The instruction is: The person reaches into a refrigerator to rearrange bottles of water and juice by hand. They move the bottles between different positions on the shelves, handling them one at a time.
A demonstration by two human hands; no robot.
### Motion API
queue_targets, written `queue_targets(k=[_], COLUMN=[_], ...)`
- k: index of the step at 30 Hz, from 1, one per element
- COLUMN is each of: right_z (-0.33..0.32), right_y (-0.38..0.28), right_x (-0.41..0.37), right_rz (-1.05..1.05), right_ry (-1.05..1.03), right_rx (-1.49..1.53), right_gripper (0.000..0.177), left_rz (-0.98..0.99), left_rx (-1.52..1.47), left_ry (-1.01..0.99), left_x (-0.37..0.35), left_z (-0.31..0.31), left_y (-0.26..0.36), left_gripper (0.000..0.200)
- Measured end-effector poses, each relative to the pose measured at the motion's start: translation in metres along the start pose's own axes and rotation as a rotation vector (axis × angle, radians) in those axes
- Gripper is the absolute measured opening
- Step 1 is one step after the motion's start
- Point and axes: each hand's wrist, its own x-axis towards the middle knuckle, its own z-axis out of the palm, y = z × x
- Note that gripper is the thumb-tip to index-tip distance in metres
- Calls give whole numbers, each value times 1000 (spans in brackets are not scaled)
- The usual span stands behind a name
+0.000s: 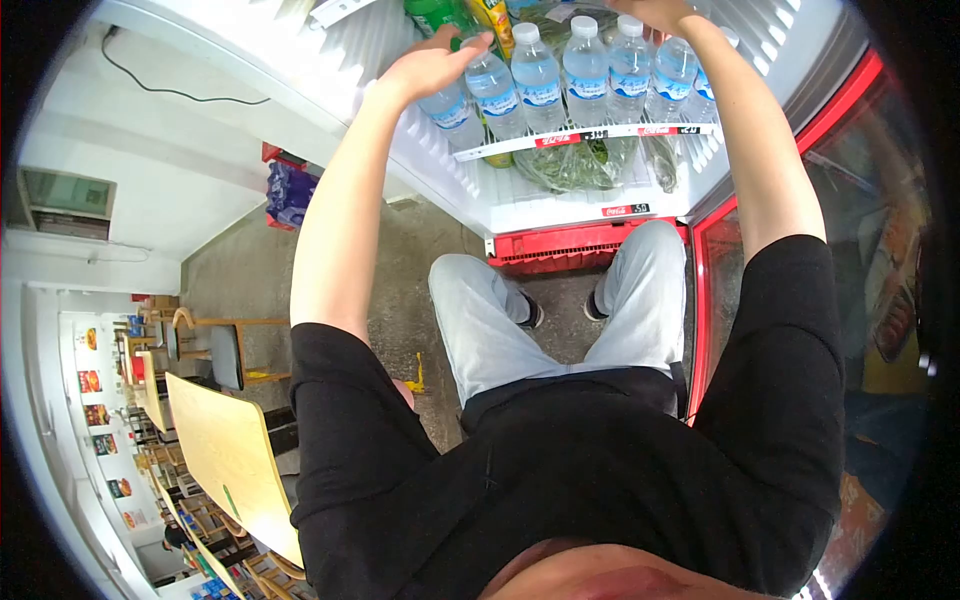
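Note:
Several clear water bottles with white caps and blue labels stand in a row on a fridge shelf (620,131); one bottle (537,80) is left of the middle. My left hand (432,68) reaches over the leftmost bottles, fingers apart, beside a green bottle (432,14). Whether it touches a cap cannot be made out. My right hand (652,14) is at the top edge, above the bottles on the right; its fingers are partly cut off by the frame. A yellow package (492,22) stands behind the row. Bagged green vegetables (580,165) lie on the level below.
The red-framed glass door (702,300) stands open on the right. Red grille (550,245) runs along the fridge's base, near my knees. Wooden tables (225,450) and a chair (226,357) are at the left. Purple packs (289,194) sit beside the fridge.

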Motion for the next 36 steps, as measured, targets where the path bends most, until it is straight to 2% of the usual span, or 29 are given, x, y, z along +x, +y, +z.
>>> queue_targets(k=[4,7,10,13,14,16,18,19,20,23,26,29,30,31,33,36], right_z=[-3,-2,-2,0,-1,-7,6,1,-1,3,-7,-20,-29,-31,-39,-44], right_y=[-9,-6,-10,-4,-6,-8,14,4,-4,9,10,11,3,3,4,23], right_x=[-9,-5,-9,-7,-10,-8,4,-2,-11,7,1,-6,-20,-30,-48,-54], right_rz=[-7,-18,1,-15,-10,2,-123,-197,-159,-298,-226,-147,-124,-161,-136,-181], right_ry=[-3,-18,4,42,40,41,119,159,151,400,448,546,520,625,684,614], right_rx=[-10,-16,-74,-71,-94,-163,-139,-130,-156,-321,-211,-251,-329,-465,-651,-818], right_gripper=[75,75,76,78,78,72,73,74,71,69,62,55,52,46,39,35], left_rz=[-48,-13,20,13,-89,-66,-66,-65,-67,-72,-52,-94,-111,-113,-101,-83], left_rx=[-27,5,30,135,182,127,112,114,113,135,107,112,115,109,94,79], left_ry=[34,139,149,93,-114,-102,-102,-100,-100,-115,-102,-106,-102,-95,-74,-82], left_x=[1,13,17,16,19,22,19,14,8,13,13,10,11,10,13,13], left_z=[-14,-10,-5,9,-2,-1,4,-1,-6,-4,-2,-3,-1,0,3,2], left_y=[15,12,9,0,4,2,6,11,15,14,17,15,14,11,13,14], left_gripper=[86,81,81,86,88,87,85,84,84,83,85,92,95,94,94,95])
